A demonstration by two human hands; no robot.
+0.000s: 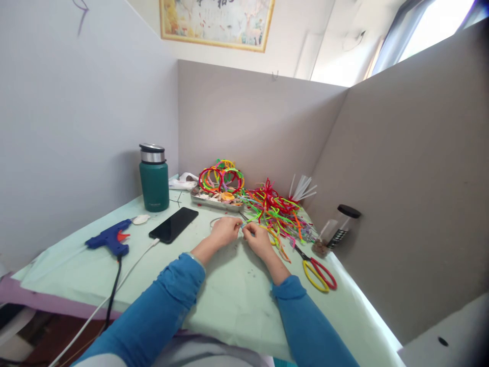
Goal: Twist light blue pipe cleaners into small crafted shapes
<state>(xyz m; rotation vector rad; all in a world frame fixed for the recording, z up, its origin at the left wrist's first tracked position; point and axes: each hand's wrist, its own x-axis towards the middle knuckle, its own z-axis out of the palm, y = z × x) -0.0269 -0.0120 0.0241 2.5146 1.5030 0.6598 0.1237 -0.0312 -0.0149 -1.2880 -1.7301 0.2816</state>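
Over the middle of the table, my left hand (226, 230) and my right hand (258, 238) meet fingertip to fingertip, both closed in a pinch. A small bluish bit shows between the fingertips, too tiny to name. Part of a thin pale loop (214, 221) sticks out behind my left hand; whether the fingers hold it I cannot tell. Just beyond my right hand lies a tangled pile of coloured pipe cleaners (273, 204). A few orange and yellow strands (281, 248) reach down beside my right wrist.
Red-and-yellow-handled scissors (319, 272) and a clear jar (338, 232) are on the right. To the left are a phone (174, 225), blue glue gun (110, 237) with cord, and green bottle (154, 184). Behind stands a metal tray (217, 205) with pipe-cleaner rings (211, 179). Partitions enclose the table.
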